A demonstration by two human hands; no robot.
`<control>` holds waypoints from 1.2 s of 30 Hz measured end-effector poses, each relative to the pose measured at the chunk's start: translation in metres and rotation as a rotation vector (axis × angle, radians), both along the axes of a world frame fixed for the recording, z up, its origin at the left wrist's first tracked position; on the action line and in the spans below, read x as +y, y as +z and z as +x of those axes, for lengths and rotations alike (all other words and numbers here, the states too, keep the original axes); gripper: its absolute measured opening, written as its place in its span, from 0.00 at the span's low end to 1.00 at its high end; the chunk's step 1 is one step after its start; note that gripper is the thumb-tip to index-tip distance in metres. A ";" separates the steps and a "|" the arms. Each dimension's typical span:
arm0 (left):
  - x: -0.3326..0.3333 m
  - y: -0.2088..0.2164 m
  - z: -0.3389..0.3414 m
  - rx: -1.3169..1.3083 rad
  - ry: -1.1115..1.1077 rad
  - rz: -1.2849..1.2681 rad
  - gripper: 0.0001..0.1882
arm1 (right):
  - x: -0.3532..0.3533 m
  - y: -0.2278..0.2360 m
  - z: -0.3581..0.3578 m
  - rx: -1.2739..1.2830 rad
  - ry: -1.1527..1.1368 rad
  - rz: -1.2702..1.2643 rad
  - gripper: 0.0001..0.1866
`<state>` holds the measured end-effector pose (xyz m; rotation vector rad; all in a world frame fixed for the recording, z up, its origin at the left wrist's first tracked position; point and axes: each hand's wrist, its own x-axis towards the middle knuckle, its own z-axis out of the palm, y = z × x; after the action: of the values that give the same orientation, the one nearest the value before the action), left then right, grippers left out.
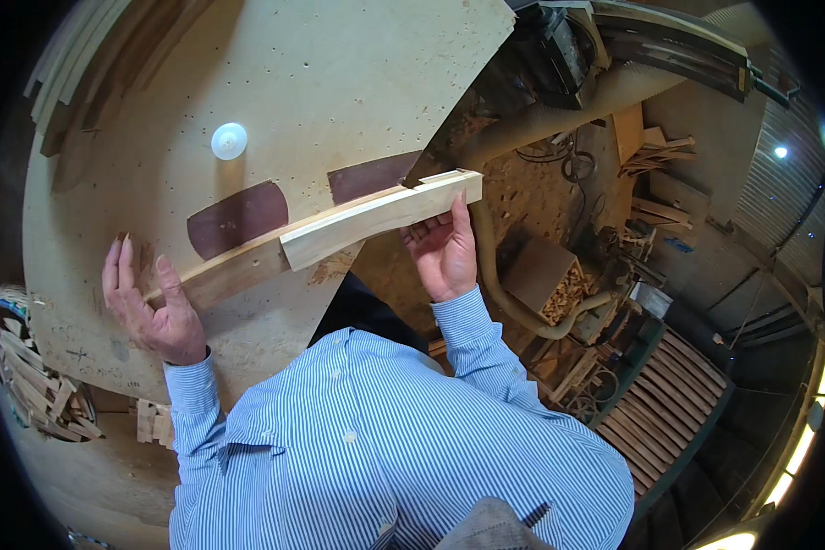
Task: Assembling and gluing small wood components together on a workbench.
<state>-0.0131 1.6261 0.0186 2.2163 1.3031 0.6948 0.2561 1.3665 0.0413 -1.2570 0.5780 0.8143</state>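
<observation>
A pale curved piece of wood (376, 217) and a longer, browner wooden strip (238, 270) lie along each other, slanting up to the right over the workbench edge. My right hand (447, 257) grips the right end of the pale piece, thumb on its front face and the other fingers curled beneath. At the left, my left hand (160, 312) holds the end of the brown strip between thumb and palm, its fingers stretched upward. Two dark reddish-brown patches (238, 220) lie on the bench just behind the wood. How the two pieces join is not visible.
The light workbench (284, 110) carries a white round knob (229, 141) and stacked boards (92, 73) at far left. Offcuts fill a basket (41, 376) on the left. To the right are a hose (490, 266), a box of wood scraps (545, 284) and a slatted rack (669, 403).
</observation>
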 end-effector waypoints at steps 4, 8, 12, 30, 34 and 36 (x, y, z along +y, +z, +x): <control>0.002 0.005 0.002 0.018 -0.006 0.041 0.23 | 0.000 0.003 -0.002 -0.018 0.029 -0.089 0.29; 0.001 0.005 0.003 0.011 -0.006 0.090 0.24 | -0.006 -0.003 0.000 -0.025 0.065 -0.091 0.31; -0.001 0.002 0.003 0.015 0.011 0.138 0.25 | -0.023 -0.012 0.002 -0.038 0.123 -0.053 0.33; -0.046 0.001 0.029 -0.079 -0.186 0.249 0.27 | -0.304 -0.133 -0.030 -0.481 0.685 -0.799 0.19; -0.098 0.029 0.078 -0.057 -0.452 0.284 0.27 | -0.338 -0.151 -0.044 -0.423 0.669 -0.831 0.21; -0.116 0.032 0.102 -0.003 -0.507 0.318 0.27 | -0.351 -0.160 -0.052 -0.410 0.660 -0.826 0.21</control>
<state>0.0893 1.5106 0.0501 2.6459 0.6058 0.7372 0.2042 1.0157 -0.1190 -2.3833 0.1329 0.8332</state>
